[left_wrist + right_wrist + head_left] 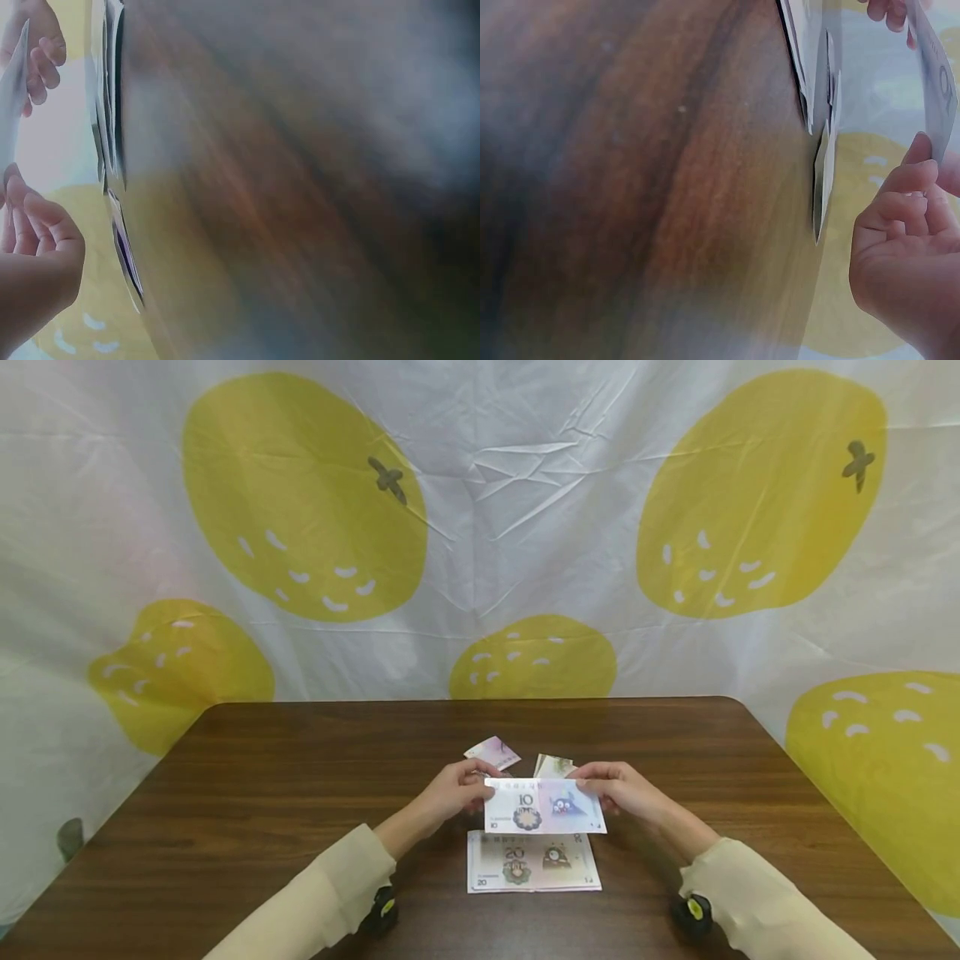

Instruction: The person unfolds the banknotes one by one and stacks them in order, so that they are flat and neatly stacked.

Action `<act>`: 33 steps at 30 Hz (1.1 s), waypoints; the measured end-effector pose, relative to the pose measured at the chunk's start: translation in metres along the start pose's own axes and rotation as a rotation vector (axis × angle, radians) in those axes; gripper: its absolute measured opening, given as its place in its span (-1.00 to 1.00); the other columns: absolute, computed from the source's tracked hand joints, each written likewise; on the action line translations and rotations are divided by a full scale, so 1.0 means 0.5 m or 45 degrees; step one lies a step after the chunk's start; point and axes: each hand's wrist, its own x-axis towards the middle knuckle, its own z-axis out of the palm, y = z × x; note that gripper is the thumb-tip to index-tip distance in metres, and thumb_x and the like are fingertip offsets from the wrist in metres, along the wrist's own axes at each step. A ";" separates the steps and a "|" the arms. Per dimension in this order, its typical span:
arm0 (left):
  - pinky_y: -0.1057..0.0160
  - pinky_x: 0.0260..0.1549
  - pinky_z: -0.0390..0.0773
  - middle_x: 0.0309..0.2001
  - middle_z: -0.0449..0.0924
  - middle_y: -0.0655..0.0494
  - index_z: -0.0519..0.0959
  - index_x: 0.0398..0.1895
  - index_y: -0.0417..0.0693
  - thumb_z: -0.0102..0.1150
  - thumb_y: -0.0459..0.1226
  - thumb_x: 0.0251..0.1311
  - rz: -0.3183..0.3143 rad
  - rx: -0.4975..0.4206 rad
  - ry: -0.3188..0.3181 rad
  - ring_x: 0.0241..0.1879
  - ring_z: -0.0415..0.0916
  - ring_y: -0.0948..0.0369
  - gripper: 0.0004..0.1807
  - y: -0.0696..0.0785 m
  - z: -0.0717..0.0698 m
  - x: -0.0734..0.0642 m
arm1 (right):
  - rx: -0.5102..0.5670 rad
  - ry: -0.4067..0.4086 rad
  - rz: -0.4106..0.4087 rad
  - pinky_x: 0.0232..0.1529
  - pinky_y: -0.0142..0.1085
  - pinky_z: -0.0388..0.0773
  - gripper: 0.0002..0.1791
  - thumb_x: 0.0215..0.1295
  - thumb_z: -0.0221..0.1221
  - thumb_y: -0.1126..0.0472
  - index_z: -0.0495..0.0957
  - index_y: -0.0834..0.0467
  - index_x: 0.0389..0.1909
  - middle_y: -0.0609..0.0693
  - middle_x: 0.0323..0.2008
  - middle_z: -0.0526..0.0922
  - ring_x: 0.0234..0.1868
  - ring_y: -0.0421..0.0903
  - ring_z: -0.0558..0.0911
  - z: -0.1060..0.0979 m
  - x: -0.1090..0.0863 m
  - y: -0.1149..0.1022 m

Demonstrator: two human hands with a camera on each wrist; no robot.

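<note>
Held up between both hands is a banknote marked 10 (543, 807), printed with a blue cartoon creature. My left hand (454, 789) pinches its upper left edge between thumb and fingers. On the other side, my right hand (624, 787) grips the upper right corner the same way. Just below the raised note, a small stack of notes with a 20 on top (534, 864) lies on the table. The right wrist view shows the raised note (936, 82) edge-on, bowed slightly, above the right thumb.
Behind the hands, a pinkish note (492, 752) and a greenish note (553, 766) lie on the brown wooden table (315, 760), partly covered by the hands and the raised note. A white cloth with yellow lemons (480, 527) hangs behind the table.
</note>
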 end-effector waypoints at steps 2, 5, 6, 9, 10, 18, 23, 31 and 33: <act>0.34 -0.58 0.36 -0.40 0.56 0.04 0.46 -0.17 -0.27 0.09 -0.42 0.02 -0.003 0.025 -0.027 -0.56 0.37 0.24 -0.74 0.002 -0.001 -0.007 | 0.001 -0.026 -0.015 -0.68 -0.41 0.20 -0.70 0.18 0.05 0.27 0.47 0.39 -0.13 -0.01 -0.49 0.50 -0.66 -0.17 0.29 0.001 -0.002 0.002; 0.34 -0.60 0.34 -0.51 0.51 0.09 0.44 -0.18 -0.28 0.11 -0.42 0.00 -0.003 0.039 -0.078 -0.59 0.34 0.25 -0.74 0.002 -0.003 -0.014 | -0.009 -0.065 -0.029 -0.69 -0.42 0.18 -0.71 0.18 0.06 0.27 0.48 0.39 -0.15 -0.02 -0.48 0.50 -0.67 -0.18 0.26 0.002 -0.005 0.006; 0.34 -0.62 0.33 -0.57 0.46 0.11 0.44 -0.18 -0.28 0.11 -0.42 0.00 -0.002 0.041 -0.095 -0.61 0.33 0.26 -0.74 0.002 -0.003 -0.017 | -0.019 -0.076 -0.033 -0.69 -0.42 0.18 -0.72 0.18 0.06 0.27 0.49 0.38 -0.16 -0.02 -0.47 0.50 -0.68 -0.18 0.26 0.003 -0.005 0.007; 0.35 -0.67 0.28 -0.66 0.37 0.14 0.42 -0.21 -0.31 0.11 -0.44 -0.01 0.015 0.028 -0.159 -0.66 0.30 0.28 -0.75 0.000 -0.006 -0.021 | -0.049 -0.107 -0.041 -0.70 -0.43 0.19 -0.74 0.19 0.06 0.25 0.51 0.35 -0.18 0.01 -0.39 0.50 -0.68 -0.19 0.26 0.004 -0.007 0.012; 0.35 -0.68 0.27 -0.66 0.36 0.14 0.41 -0.22 -0.32 0.11 -0.45 -0.01 0.024 0.030 -0.175 -0.67 0.29 0.28 -0.76 -0.001 -0.006 -0.022 | -0.059 -0.119 -0.048 -0.70 -0.44 0.19 -0.74 0.19 0.06 0.25 0.51 0.34 -0.18 0.01 -0.40 0.49 -0.69 -0.20 0.26 0.005 -0.007 0.014; 0.39 -0.69 0.24 -0.69 0.35 0.16 0.42 -0.31 -0.30 0.12 -0.49 -0.04 0.057 0.121 -0.281 -0.72 0.23 0.32 -0.81 -0.006 -0.009 -0.028 | -0.102 -0.193 -0.060 -0.73 -0.46 0.17 -0.73 0.14 0.12 0.26 0.50 0.36 -0.20 -0.06 -0.71 0.33 -0.72 -0.23 0.28 0.014 -0.010 0.028; 0.39 -0.70 0.25 -0.71 0.32 0.16 0.43 -0.33 -0.30 0.13 -0.50 -0.03 0.072 0.209 -0.336 -0.73 0.23 0.32 -0.84 -0.010 -0.008 -0.030 | -0.084 -0.243 -0.075 -0.74 -0.48 0.15 -0.74 0.13 0.12 0.28 0.50 0.38 -0.21 -0.08 -0.71 0.35 -0.72 -0.26 0.28 0.019 -0.011 0.031; 0.42 -0.72 0.26 -0.71 0.31 0.19 0.45 -0.36 -0.26 0.14 -0.50 -0.05 0.100 0.344 -0.367 -0.73 0.24 0.31 -0.85 -0.011 -0.005 -0.034 | -0.125 -0.288 -0.085 -0.75 -0.48 0.14 -0.77 0.09 0.16 0.27 0.53 0.33 -0.26 -0.09 -0.71 0.38 -0.72 -0.27 0.29 0.023 -0.013 0.033; 0.41 -0.72 0.26 -0.71 0.31 0.20 0.45 -0.37 -0.24 0.15 -0.50 -0.05 0.107 0.403 -0.367 -0.73 0.24 0.32 -0.85 -0.012 -0.004 -0.034 | -0.149 -0.300 -0.091 -0.76 -0.49 0.14 -0.79 0.08 0.17 0.28 0.53 0.32 -0.27 -0.08 -0.70 0.38 -0.72 -0.27 0.29 0.024 -0.012 0.034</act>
